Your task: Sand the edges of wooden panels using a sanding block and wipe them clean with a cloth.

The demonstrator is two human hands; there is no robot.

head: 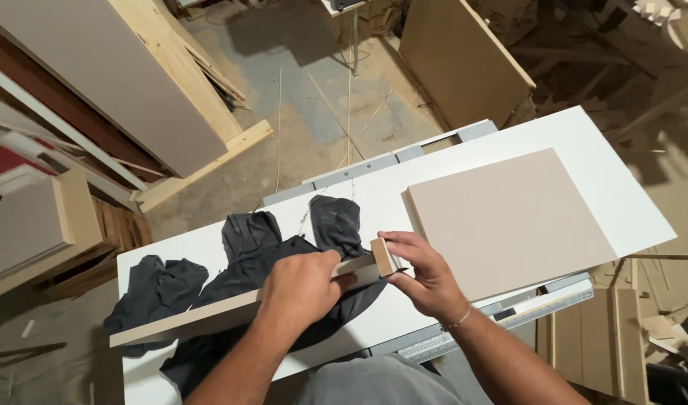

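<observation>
Left hand (299,289) is clamped on the long board strip (209,316) lying over the dark cloth (284,255), right hand (426,274) pinches its end; beige panel (509,221) beside the cloth lies untouched

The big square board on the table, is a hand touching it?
No, the beige board lies alone; both hands grip a long strip.

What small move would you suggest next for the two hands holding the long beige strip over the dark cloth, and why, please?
Probably a small press of the right hand to seat the small beige end block squarely against the end of the long beige wooden strip. The left hand already grips the strip over the dark grey cloth, and the right hand's fingers pinch the block at that end.
</observation>
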